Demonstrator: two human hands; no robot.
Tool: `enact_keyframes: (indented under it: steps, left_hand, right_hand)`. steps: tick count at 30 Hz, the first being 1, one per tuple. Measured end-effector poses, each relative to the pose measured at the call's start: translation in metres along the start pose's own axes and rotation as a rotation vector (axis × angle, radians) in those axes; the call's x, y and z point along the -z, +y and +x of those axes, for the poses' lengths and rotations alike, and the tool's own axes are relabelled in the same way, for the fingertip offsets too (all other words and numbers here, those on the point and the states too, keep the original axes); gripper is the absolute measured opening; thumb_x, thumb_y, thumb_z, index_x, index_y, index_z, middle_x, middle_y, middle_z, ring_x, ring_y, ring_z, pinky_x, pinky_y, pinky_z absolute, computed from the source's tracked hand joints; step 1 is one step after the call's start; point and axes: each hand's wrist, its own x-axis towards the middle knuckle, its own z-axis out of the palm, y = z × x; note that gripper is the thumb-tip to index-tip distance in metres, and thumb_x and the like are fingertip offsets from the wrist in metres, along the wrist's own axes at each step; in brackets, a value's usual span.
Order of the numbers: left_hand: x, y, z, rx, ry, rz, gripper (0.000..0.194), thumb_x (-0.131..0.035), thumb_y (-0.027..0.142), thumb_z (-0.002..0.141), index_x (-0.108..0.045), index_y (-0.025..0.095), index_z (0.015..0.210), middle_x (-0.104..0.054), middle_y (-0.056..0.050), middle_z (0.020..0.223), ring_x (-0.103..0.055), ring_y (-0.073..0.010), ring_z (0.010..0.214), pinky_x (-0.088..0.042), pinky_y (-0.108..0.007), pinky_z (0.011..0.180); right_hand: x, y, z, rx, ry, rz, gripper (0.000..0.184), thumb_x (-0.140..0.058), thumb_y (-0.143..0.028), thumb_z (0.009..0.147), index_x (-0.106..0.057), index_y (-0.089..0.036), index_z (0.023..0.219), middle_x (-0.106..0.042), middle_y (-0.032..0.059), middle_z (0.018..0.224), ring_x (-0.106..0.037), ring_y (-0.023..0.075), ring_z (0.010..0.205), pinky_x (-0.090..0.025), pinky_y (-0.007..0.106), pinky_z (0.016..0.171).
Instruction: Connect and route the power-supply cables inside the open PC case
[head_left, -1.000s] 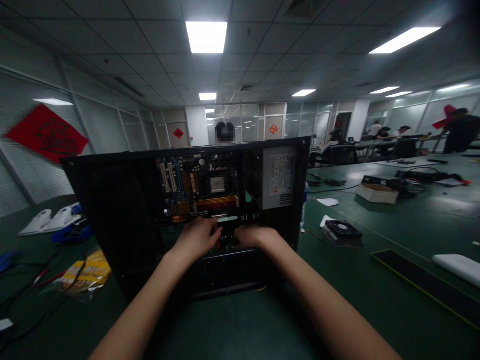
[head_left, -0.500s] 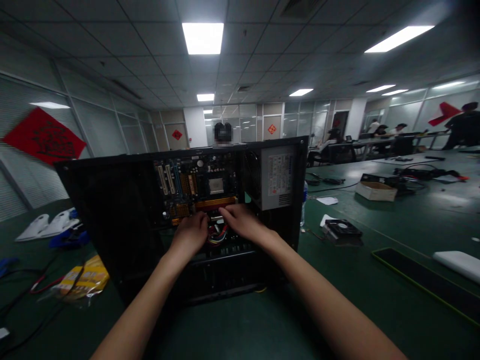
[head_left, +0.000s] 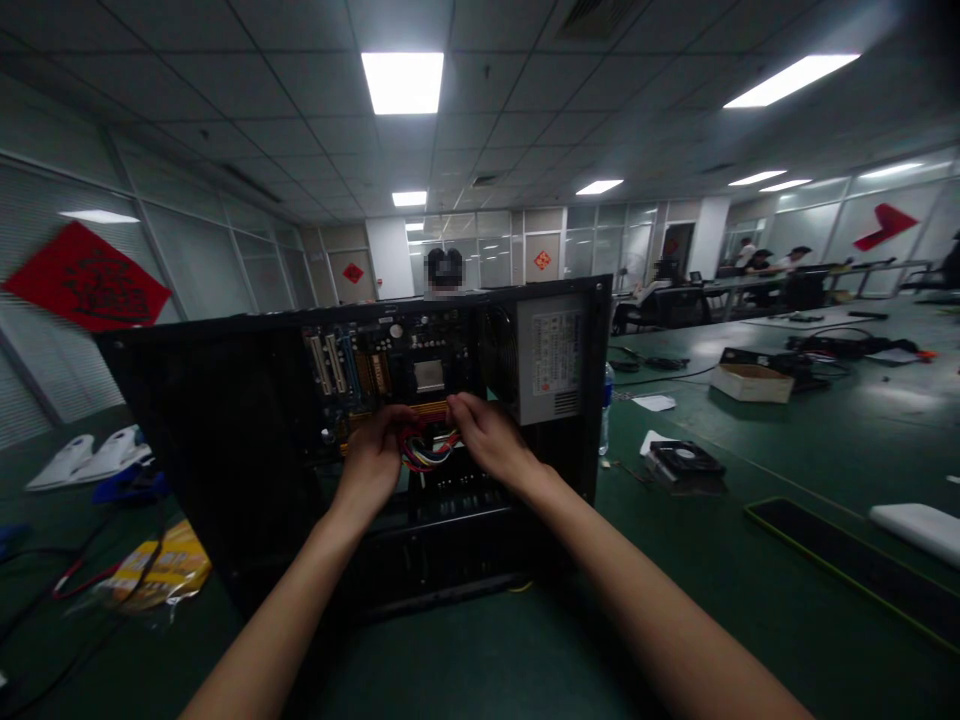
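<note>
A black computer case (head_left: 202, 460) stands open-sided on the green table, facing me. Inside it are a motherboard (head_left: 375, 350) with a square silver processor (head_left: 429, 376) and, at the upper right, a grey power supply (head_left: 555, 360). A bundle of coloured cables (head_left: 426, 450) loops between my hands. My left hand (head_left: 373, 455) has its fingers curled round the left side of the bundle. My right hand (head_left: 487, 435) pinches the right side, just below the processor. Both sets of fingertips are partly hidden against the dark interior.
On the right lie a black cooling fan (head_left: 684, 458), an open cardboard box (head_left: 751, 382) and a long black mat (head_left: 847, 565). A water bottle (head_left: 606, 400) stands behind the case. A yellow packet (head_left: 161, 570) and loose cables lie at left. People sit in the background.
The cable bundle has come up and shows more between my hands. Both hands have risen slightly, my left one also shifting left. The view has moved a little.
</note>
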Motion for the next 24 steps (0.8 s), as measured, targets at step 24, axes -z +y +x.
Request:
enact_keyframes:
  steps: [24]
  left_hand:
    - [-0.001,0.007,-0.007,-0.143,-0.186,0.063,0.037,-0.051,0.036,0.091,-0.056,0.018,0.123,-0.065,-0.011,0.122,-0.061,-0.0225,0.111,-0.047,-0.035,0.097]
  right_hand:
    - [-0.003,0.01,-0.001,0.196,-0.135,0.015,0.015,-0.056,-0.021,0.087,-0.058,-0.016,0.101,-0.064,0.0062,0.098,-0.059,0.0171,0.093,-0.043,0.029,0.082]
